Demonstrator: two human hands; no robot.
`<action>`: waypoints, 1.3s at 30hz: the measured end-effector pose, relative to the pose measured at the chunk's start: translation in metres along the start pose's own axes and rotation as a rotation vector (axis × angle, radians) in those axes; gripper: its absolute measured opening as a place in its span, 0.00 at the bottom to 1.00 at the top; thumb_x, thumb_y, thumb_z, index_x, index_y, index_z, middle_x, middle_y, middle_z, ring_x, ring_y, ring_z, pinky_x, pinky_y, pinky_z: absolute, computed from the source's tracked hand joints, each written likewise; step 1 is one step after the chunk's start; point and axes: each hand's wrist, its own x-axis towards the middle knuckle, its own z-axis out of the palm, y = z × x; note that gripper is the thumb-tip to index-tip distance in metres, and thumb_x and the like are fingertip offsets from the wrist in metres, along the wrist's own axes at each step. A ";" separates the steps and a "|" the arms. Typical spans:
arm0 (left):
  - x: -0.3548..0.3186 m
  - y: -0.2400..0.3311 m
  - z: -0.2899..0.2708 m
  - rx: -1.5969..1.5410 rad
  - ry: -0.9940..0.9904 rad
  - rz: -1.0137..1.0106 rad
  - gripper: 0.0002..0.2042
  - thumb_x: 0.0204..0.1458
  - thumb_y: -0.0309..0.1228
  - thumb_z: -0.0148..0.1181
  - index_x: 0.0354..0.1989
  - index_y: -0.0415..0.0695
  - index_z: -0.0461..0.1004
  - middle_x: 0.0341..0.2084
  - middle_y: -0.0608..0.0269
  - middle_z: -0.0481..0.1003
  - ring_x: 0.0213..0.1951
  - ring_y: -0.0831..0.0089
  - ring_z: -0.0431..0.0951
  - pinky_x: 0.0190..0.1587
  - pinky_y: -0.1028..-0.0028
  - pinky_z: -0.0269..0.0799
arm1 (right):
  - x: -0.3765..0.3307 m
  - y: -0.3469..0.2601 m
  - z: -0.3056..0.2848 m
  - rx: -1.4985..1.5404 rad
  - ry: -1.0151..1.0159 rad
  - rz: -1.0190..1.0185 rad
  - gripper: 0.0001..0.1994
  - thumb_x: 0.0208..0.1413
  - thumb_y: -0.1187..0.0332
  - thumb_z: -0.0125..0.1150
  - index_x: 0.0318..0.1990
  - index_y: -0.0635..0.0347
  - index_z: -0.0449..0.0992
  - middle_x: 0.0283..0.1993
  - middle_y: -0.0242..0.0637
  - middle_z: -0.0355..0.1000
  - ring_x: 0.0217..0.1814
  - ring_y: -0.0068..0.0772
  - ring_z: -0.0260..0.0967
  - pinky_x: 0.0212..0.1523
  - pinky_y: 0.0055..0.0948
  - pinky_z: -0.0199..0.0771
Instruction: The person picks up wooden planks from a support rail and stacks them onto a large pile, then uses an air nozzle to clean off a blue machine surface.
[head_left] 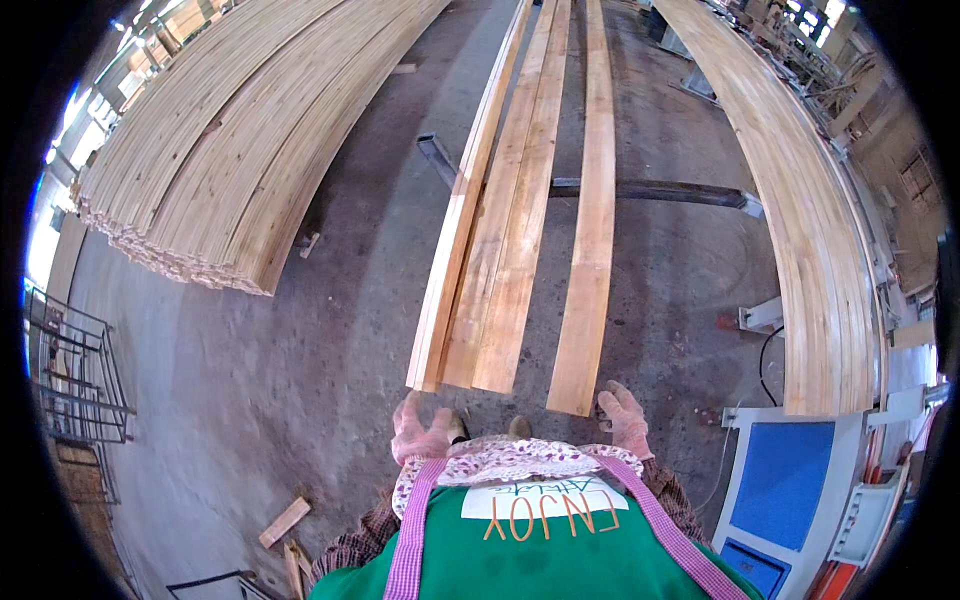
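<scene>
Planks (497,250) are laid lengthwise straight ahead, near ends just beyond both gloved hands; right hand (626,418) is placed nearest the separate board (590,250), left hand (418,430) under the bundle's end, grips not discernible.

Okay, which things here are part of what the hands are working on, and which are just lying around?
In hand:
left hand, gloved, below the long planks
right hand, gloved, at the end of the single plank

Lying about:
board stack
plank stack
wood scraps
wire rack
blue machine
</scene>
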 end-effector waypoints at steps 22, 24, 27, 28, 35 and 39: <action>0.086 -0.048 0.117 -0.872 -0.942 -0.553 0.27 0.61 0.47 0.64 0.62 0.42 0.70 0.49 0.56 0.78 0.49 0.68 0.78 0.52 0.65 0.75 | 0.029 0.060 0.023 -0.260 -0.125 -0.193 0.28 0.64 0.46 0.61 0.58 0.63 0.77 0.50 0.39 0.79 0.47 0.33 0.75 0.50 0.37 0.75; 0.086 -0.050 0.116 -0.897 -0.933 -0.567 0.28 0.61 0.47 0.63 0.64 0.42 0.69 0.50 0.55 0.78 0.50 0.67 0.78 0.53 0.64 0.75 | 0.036 0.065 0.023 -0.293 -0.139 -0.287 0.27 0.64 0.46 0.61 0.55 0.64 0.78 0.48 0.38 0.79 0.46 0.33 0.75 0.48 0.38 0.75; 0.086 -0.056 0.118 -0.934 -0.936 -0.603 0.30 0.62 0.48 0.63 0.65 0.41 0.67 0.52 0.54 0.77 0.52 0.66 0.77 0.54 0.63 0.75 | 0.011 0.015 0.030 -0.308 -0.258 0.059 0.32 0.64 0.43 0.58 0.64 0.60 0.73 0.68 0.53 0.68 0.67 0.52 0.68 0.63 0.42 0.69; 0.083 -0.055 0.120 -0.932 -0.949 -0.598 0.30 0.62 0.48 0.63 0.66 0.41 0.66 0.53 0.53 0.76 0.53 0.65 0.77 0.55 0.62 0.74 | 0.029 0.032 0.024 -0.461 -0.253 -0.129 0.31 0.64 0.44 0.58 0.63 0.61 0.74 0.65 0.53 0.71 0.64 0.51 0.70 0.61 0.42 0.70; 0.068 -0.043 0.131 -1.026 -0.987 -0.650 0.34 0.63 0.48 0.63 0.69 0.39 0.61 0.57 0.50 0.74 0.57 0.62 0.75 0.59 0.59 0.74 | 0.035 0.034 0.049 -0.373 -0.250 -0.145 0.29 0.63 0.48 0.61 0.63 0.61 0.75 0.50 0.49 0.78 0.51 0.39 0.75 0.52 0.36 0.74; 0.065 -0.044 0.133 -1.131 -1.017 -0.671 0.36 0.63 0.48 0.63 0.71 0.37 0.58 0.58 0.48 0.73 0.60 0.59 0.75 0.60 0.57 0.73 | 0.028 0.021 0.062 -0.248 -0.240 -0.082 0.31 0.64 0.47 0.61 0.64 0.63 0.74 0.54 0.48 0.79 0.53 0.38 0.75 0.53 0.35 0.74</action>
